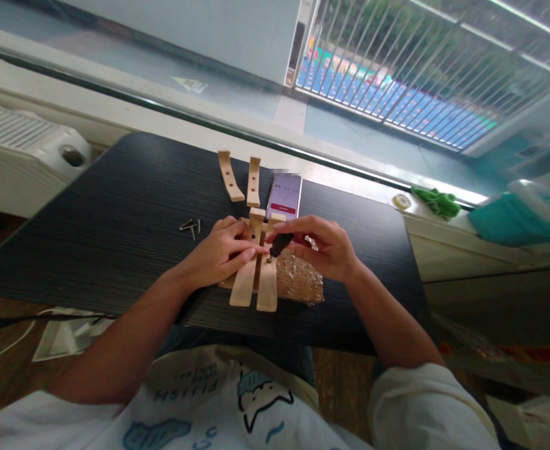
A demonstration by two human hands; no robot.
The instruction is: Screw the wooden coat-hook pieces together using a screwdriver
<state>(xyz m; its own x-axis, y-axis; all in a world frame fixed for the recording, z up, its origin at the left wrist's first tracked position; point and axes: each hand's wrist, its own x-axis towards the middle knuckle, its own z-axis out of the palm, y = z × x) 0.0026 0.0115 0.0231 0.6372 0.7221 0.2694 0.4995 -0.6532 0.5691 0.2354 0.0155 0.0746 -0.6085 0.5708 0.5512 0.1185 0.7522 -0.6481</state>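
Note:
My right hand is closed around the dark handle of a short screwdriver. Its tip points down at a hole with a small metal piece, likely a screw, in the right-hand curved wooden piece. My left hand grips the neighbouring wooden piece, its thumb and index finger reaching across toward the screwdriver tip. Both wooden pieces lie side by side on a brown block wrapped in clear plastic. My fingers hide the middle of the pieces.
Two more curved wooden pieces with holes, one left and one right, lie beyond my hands beside a phone. Several screws lie to the left on the black table. A tape roll and green cloth sit on the sill.

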